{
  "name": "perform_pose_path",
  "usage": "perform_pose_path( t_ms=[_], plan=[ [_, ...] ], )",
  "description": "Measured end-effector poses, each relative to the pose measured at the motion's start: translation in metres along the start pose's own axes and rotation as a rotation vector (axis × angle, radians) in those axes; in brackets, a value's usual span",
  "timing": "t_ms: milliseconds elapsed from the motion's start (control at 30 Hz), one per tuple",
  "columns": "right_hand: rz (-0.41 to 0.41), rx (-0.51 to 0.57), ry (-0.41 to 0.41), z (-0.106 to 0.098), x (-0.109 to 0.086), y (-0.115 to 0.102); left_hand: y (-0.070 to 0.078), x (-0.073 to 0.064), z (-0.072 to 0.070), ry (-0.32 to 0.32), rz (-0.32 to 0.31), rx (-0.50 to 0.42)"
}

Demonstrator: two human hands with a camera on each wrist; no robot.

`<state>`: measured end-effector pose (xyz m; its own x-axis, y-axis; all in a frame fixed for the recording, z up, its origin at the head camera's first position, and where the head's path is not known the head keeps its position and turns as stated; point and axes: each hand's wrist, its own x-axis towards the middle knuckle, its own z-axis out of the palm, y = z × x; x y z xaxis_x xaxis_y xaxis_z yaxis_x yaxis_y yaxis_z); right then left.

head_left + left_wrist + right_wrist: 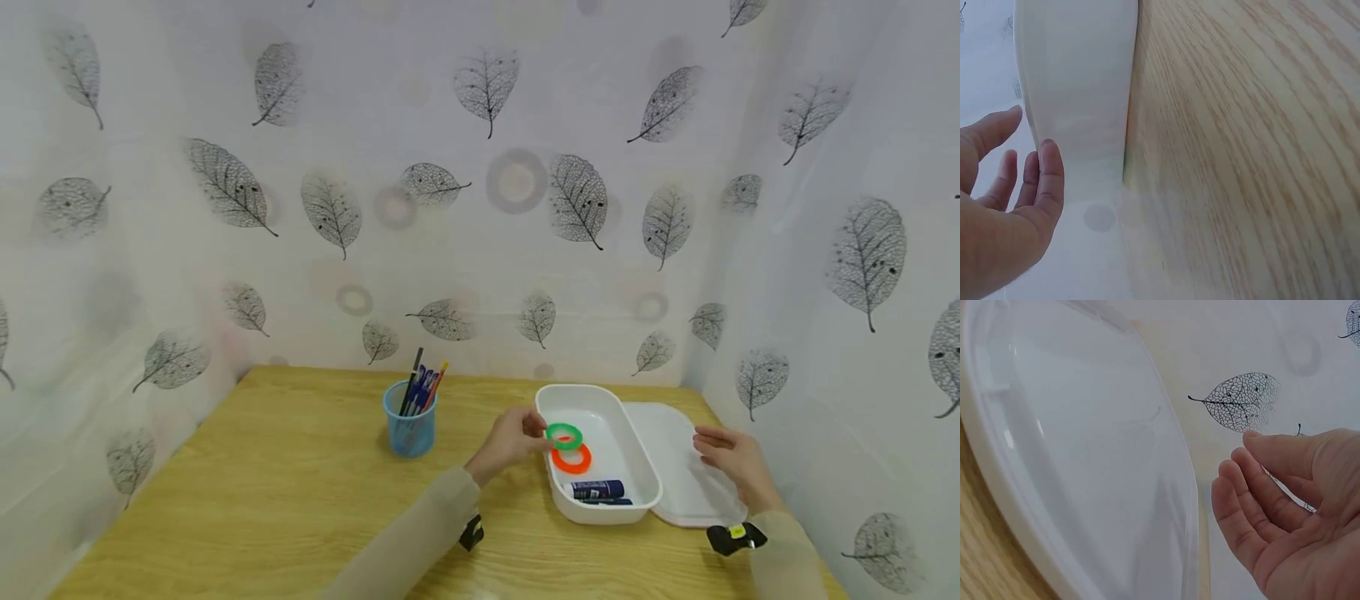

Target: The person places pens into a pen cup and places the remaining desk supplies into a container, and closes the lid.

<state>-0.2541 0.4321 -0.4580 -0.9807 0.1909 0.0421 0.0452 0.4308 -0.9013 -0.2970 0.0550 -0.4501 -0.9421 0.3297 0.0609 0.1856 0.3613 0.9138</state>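
Note:
A white rectangular box [646,481] without its cover holds a green ring [575,437], an orange ring [581,463] and a glue stick [600,489]. A second dark tube lies beside the glue stick, partly hidden by the box wall. My left hand [514,442] is at the box's left rim, fingers loosely bent; in the left wrist view its fingertips overlap the rim, with the thumb apart from them. On the right lies a white lid [678,467], partly behind the box. Beside the lid's right edge, my right hand [1291,506] has relaxed, slightly bent fingers and holds nothing.
A blue cup [411,435] with several pens and pencils stands left of the box on the wooden table [300,467]. White leaf-patterned curtains [420,125] enclose the table at the back and both sides, with the right one close to my right hand.

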Motion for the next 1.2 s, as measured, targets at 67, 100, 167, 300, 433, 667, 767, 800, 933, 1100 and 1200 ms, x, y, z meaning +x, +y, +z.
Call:
perform_pose_path(
  t_ms=[67, 100, 167, 300, 433, 667, 767, 800, 933, 1100, 1200],
  plan=[
    [-0.002, -0.034, 0.009, -0.005, -0.001, 0.002, -0.003, 0.000, 0.000, 0.008, 0.003, -0.012],
    [0.004, -0.052, 0.018, -0.008, -0.001, 0.003, -0.004, 0.000, -0.001, 0.008, -0.005, -0.024],
    [0.018, -0.087, 0.024, -0.013, -0.002, 0.005, -0.007, 0.000, -0.001, 0.000, -0.016, -0.052],
    [0.073, -0.109, -0.011, -0.021, -0.001, 0.012, -0.011, -0.001, -0.002, -0.029, -0.060, -0.112],
    [0.153, -0.116, -0.048, -0.025, 0.004, 0.017, -0.012, -0.001, -0.002, -0.047, -0.082, -0.175],
    [0.178, -0.201, -0.046, -0.025, 0.003, 0.011, -0.014, 0.000, -0.002, -0.081, -0.105, -0.237],
    [0.191, -0.200, -0.050, -0.024, 0.002, 0.009, -0.015, 0.001, -0.002, -0.091, -0.109, -0.244],
    [0.194, -0.195, -0.053, -0.024, 0.002, 0.010, -0.016, 0.001, -0.001, -0.092, -0.106, -0.247],
    [0.208, -0.185, -0.040, -0.024, 0.004, 0.017, -0.016, 0.001, 0.000, -0.090, -0.113, -0.264],
    [0.224, -0.201, -0.025, -0.025, 0.008, 0.028, -0.015, -0.002, 0.001, -0.092, -0.149, -0.291],
    [0.228, -0.206, -0.013, -0.025, 0.009, 0.027, -0.014, -0.003, 0.001, -0.095, -0.155, -0.278]
  ],
)
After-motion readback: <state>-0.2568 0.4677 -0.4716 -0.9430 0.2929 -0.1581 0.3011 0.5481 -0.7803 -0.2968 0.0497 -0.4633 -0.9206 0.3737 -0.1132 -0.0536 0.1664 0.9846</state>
